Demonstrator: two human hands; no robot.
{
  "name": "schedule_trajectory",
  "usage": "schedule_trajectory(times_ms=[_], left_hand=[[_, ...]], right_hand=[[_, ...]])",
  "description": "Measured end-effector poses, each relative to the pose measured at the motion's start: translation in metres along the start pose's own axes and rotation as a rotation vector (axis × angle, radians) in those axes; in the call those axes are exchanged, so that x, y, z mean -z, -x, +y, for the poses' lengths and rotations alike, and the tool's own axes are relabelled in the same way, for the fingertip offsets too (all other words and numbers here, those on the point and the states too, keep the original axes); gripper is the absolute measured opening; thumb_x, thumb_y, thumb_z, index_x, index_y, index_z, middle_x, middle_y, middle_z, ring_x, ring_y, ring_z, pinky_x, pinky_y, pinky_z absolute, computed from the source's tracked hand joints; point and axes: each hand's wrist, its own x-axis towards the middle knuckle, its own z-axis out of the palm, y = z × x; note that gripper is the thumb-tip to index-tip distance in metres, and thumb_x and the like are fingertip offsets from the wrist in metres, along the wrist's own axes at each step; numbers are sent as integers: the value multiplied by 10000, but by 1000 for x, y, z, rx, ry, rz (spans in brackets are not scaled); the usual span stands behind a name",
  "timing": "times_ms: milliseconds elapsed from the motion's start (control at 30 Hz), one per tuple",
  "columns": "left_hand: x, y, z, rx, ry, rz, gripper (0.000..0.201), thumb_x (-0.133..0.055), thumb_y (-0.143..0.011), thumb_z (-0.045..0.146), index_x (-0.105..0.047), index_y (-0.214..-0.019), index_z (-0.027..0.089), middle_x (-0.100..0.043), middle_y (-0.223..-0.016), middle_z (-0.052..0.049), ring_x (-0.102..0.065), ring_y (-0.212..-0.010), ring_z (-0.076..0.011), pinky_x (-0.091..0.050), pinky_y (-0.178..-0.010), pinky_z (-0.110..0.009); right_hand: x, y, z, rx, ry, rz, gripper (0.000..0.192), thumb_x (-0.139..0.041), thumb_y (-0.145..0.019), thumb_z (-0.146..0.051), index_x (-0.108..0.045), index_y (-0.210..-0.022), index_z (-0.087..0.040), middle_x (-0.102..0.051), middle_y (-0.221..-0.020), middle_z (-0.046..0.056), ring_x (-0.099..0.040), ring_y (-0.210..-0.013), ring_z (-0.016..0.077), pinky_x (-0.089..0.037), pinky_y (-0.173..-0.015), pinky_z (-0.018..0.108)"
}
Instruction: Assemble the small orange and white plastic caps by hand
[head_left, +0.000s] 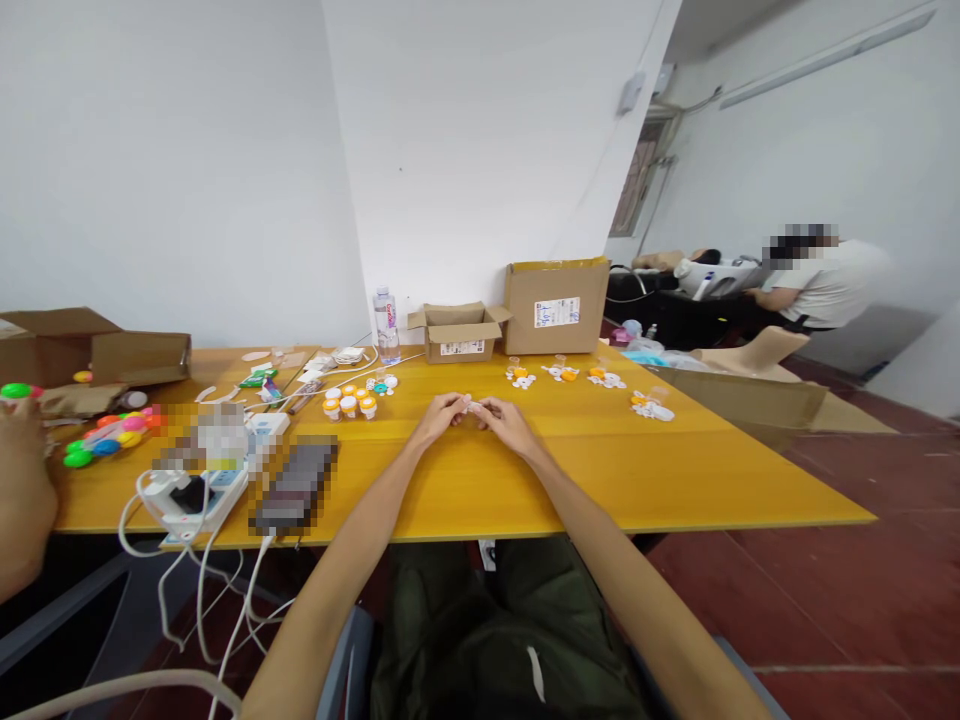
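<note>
Both my hands meet over the middle of the yellow table [675, 480]. My left hand [442, 413] and my right hand [504, 420] pinch a small whitish piece [472, 407] between their fingertips; it is too small to tell what it is. To the left of my hands stand several small orange-and-white capped containers [349, 402]. Beyond my hands lie several groups of small white and orange parts [559, 373] and one more group [651, 406] at the right.
A water bottle [387, 326], a small open carton [457, 333] and a larger carton [556, 305] stand at the back. A power strip [196, 497] with cables and coloured balls [105, 437] lie left. Another person's arm [22, 490] is at the left edge. A person sits far right [821, 285].
</note>
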Motion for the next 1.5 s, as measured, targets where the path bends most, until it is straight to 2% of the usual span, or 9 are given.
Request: schedule_trajectory(times_ms=[133, 367, 600, 900, 1067, 1200, 1500], left_hand=[[0, 1, 2, -3, 13, -4, 446, -644, -725, 578, -538, -563, 177, -471, -509, 39, -436, -507, -100, -373, -545, -245], [0, 0, 1, 16, 13, 12, 441, -638, -725, 584, -565, -596, 169, -464, -510, 41, -431, -512, -100, -358, -538, -241], [0, 0, -1, 15, -12, 15, 441, -624, -741, 581, -554, -591, 172, -462, -507, 41, -452, -519, -105, -358, -535, -239], [0, 1, 2, 12, 2, 12, 453, -628, -733, 583, -518, -569, 176, -461, -505, 43, -445, -510, -98, -359, -532, -236], [-1, 1, 2, -3, 18, 8, 462, -631, -715, 606, -531, -583, 174, -453, -502, 48, -423, -495, -93, -349, -521, -237], [-1, 0, 2, -2, 24, 1, 467, -633, -708, 613, -536, -587, 172, -456, -509, 48, -412, -494, -89, -342, -520, -237], [0, 0, -2, 5, 25, 5, 448, -632, -737, 576, -525, -570, 174, -466, -514, 43, -445, -505, -94, -362, -533, -236]], right_hand=[[-1, 0, -1, -27, 0, 3, 364, -604, -752, -571, -620, -749, -207, -638, -655, 10, -616, -623, 177, -501, -642, 317], [-5, -2, 6, -30, -124, 39, 405, -746, -624, -522, -553, -818, -222, -653, -769, 3, -614, -667, 157, -520, -629, 297], [-3, -1, 5, 2, -45, 27, 376, -668, -696, -571, -579, -762, -211, -633, -687, 1, -602, -602, 161, -504, -608, 306], [-1, -2, 5, -19, 40, 13, 403, -578, -776, -597, -612, -705, -202, -643, -619, 11, -623, -618, 180, -500, -637, 308], [-3, -4, 10, -33, -53, 9, 394, -689, -683, -566, -600, -805, -202, -669, -739, 19, -630, -668, 174, -516, -655, 314], [-5, -3, 10, -30, -98, 30, 411, -734, -626, -545, -570, -809, -215, -659, -755, 12, -629, -695, 175, -517, -656, 310], [0, -1, 3, -5, 68, -1, 396, -560, -788, -591, -601, -677, -213, -643, -624, 14, -619, -629, 185, -492, -639, 313]])
